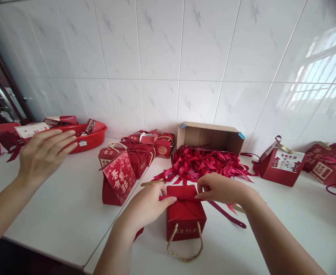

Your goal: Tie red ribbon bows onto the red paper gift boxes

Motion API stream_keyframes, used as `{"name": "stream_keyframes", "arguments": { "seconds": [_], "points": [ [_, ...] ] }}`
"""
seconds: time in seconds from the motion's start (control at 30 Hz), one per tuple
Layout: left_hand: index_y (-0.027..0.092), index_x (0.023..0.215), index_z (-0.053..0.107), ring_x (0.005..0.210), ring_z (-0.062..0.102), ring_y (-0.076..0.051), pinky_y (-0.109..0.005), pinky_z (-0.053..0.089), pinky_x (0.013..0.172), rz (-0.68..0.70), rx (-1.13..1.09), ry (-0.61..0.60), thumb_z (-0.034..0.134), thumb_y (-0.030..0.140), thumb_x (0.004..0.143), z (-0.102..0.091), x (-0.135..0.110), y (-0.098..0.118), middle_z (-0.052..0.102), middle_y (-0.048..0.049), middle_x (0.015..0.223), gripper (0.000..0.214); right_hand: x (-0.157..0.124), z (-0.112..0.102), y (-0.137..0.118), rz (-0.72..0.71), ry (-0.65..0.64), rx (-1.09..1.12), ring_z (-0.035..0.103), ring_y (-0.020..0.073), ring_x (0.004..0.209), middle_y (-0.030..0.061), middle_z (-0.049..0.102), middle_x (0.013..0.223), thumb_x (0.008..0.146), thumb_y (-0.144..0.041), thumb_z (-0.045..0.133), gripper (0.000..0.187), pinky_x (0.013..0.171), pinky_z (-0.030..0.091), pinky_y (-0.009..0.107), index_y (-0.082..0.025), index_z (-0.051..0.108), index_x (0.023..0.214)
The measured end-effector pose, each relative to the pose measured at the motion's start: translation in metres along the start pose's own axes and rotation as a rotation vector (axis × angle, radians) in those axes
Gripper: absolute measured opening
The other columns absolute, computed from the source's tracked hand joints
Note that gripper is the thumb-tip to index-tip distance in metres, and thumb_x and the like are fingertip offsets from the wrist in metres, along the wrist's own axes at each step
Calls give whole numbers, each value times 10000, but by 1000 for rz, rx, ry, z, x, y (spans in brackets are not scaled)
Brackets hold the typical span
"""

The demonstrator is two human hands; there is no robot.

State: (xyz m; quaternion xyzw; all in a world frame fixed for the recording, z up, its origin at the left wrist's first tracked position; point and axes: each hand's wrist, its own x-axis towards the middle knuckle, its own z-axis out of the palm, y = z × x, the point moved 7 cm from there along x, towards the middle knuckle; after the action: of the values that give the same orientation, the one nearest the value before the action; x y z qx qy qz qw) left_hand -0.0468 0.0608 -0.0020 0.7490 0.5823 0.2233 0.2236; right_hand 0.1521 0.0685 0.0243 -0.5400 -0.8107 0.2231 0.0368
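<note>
A small red gift box (186, 216) with a beige rope handle (184, 246) stands on the white counter (59, 214) right in front of me. Across its top lies a red ribbon (182, 198). My left hand (146, 208) is closed and pinches the ribbon's left end at the box top. My right hand (218, 189) is closed and pinches the ribbon on the right side of the top. A loose ribbon tail (228, 216) trails off to the right on the counter.
Another person's open hand (43, 152) reaches in from the left. A tilted red box (118, 178) and several small red boxes (141, 151) stand left of centre. Behind are a ribbon pile (204, 162), an open cardboard box (210, 136), a red basin (89, 139), and more red boxes (282, 164) at right.
</note>
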Motion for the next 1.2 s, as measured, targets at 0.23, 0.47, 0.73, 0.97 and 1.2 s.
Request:
{"name": "stream_keyframes", "arguments": {
  "seconds": [0.23, 0.47, 0.73, 0.97, 1.2],
  "points": [
    [197, 594, 362, 503, 362, -101, -226, 229, 457, -4, 10, -67, 537, 538, 737, -5, 0, 12, 409, 46, 595, 409, -1, -2, 14, 18, -11, 25, 306, 80, 481, -50, 415, 545, 757, -347, 585, 305, 428, 224, 230, -193, 395, 575],
    [202, 606, 368, 448, 351, -93, -213, 172, 423, -99, -68, -166, 566, 553, 711, -7, -2, 2, 408, 55, 527, 416, 0, -6, 20, 22, 28, 55, 327, 89, 502, -46, 434, 572, 750, -380, 598, 275, 442, 239, 238, -202, 426, 630],
    [198, 696, 457, 482, 422, -110, -215, 276, 460, -5, -148, -139, 442, 594, 802, -12, 0, 1, 424, 47, 565, 410, -10, -28, 10, -69, 234, 202, 275, 89, 514, -55, 343, 608, 841, -587, 441, 424, 465, 245, 229, -212, 349, 664],
    [203, 766, 525, 477, 322, -100, -211, 216, 449, -78, -31, -207, 500, 298, 724, -8, -1, -18, 376, 62, 531, 107, -15, -26, 3, -44, 198, 190, 364, 86, 495, 12, 466, 647, 855, -595, 393, 564, 447, 278, 250, -167, 523, 512],
    [183, 614, 617, 485, 316, -98, -217, 215, 451, -6, -42, -362, 524, 285, 652, -8, -16, -11, 407, 39, 530, 143, -25, -24, -8, -24, 256, 93, 340, 83, 488, 26, 475, 707, 850, -418, 453, 462, 409, 230, 266, -170, 402, 463]
  ]
}}
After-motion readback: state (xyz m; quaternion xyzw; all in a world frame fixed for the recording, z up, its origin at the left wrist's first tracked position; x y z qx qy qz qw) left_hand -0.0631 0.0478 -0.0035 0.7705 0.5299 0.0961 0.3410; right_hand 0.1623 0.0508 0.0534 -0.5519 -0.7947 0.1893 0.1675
